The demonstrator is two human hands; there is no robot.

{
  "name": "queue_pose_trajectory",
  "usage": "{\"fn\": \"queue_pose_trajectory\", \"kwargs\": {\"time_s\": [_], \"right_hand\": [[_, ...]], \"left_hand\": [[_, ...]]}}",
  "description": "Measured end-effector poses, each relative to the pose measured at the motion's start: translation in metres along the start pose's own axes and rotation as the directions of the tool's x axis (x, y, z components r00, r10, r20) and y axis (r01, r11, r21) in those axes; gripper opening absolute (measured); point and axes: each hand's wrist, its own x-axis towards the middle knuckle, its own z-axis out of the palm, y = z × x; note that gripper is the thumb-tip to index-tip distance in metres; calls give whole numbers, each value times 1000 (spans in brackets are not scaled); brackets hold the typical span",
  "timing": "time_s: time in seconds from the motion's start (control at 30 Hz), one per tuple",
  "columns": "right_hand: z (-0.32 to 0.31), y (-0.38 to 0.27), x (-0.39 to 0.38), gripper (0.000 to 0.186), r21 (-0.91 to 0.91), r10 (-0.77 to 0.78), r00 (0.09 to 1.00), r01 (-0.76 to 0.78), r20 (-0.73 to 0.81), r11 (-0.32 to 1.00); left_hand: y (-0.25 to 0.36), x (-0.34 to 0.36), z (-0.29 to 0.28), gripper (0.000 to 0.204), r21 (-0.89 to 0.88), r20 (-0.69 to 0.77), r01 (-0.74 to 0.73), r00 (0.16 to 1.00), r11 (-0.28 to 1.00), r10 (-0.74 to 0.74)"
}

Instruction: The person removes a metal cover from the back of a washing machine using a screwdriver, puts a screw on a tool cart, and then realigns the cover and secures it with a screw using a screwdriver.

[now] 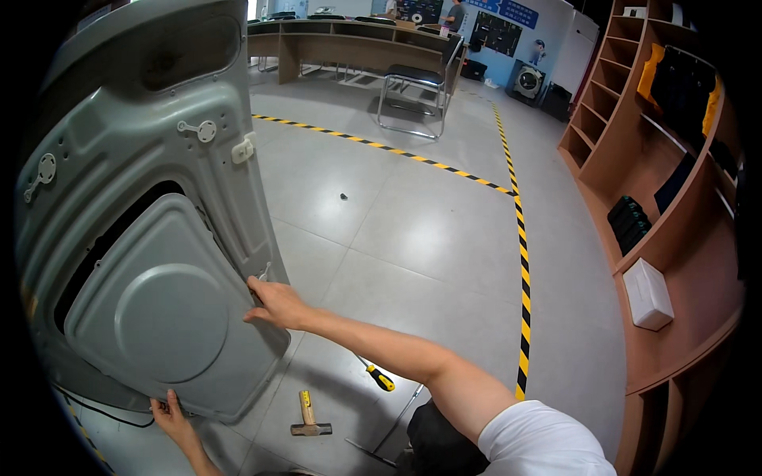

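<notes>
Grey floor (pixel 444 238): tiled, shiny, with yellow-black tape (pixel 521 278) running across and down it.
Shelf unit (pixel 702 293): brown, curving along the right side; white box (pixel 648 295) and dark cases (pixel 629 224) on its shelves.
Shell (pixel 111 127): large grey housing, stands upright at left, ribbed, recess near the top, pale fittings on its face, dark opening low down.
Bench (pixel 357 33): long, wood-coloured, far back; a person (pixel 455 16) is beyond it.
Panel (pixel 171 317): grey, rounded corners, raised disc in the middle. Sits in front of the shell's opening, dark gap showing along its left and top edges. Both hands are on it.
Chair (pixel 414 76): black seat, metal frame, beside the bench.
Right hand (pixel 275 304): at the panel's right edge, thumb and fingers parted; can't tell if they pinch it.
Left hand (pixel 175 420): at the panel's bottom edge, fingertips up on its face, fingers slightly spread; thumb contact unclear.
Metal rod (pixel 397 420): thin, with crossbar, on the floor near the person's legs.
Hammer (pixel 308 414): yellowish handle, on the floor right of the panel.
Screwdriver (pixel 381 378): yellow-black grip, just below the right forearm, shaft partly hidden.
Dark bit (pixel 344 197): tiny, on the tiles, well apart from the tools; too small to identify.
</notes>
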Motion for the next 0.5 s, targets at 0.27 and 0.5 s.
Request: {"fn": "queue_pose_trajectory", "kwargs": {"time_s": [0.27, 0.5], "right_hand": [[-3, -1, 2, 48, 25, -15, 1000, 16, -13, 1000], [14, 4, 16, 54, -75, 65, 998, -65, -10, 995]], "left_hand": [[3, 0, 7, 26, -38, -76, 49, 996, 998, -51], [-3, 1, 2, 26, 185, -236, 49, 972, 982, -4]]}}
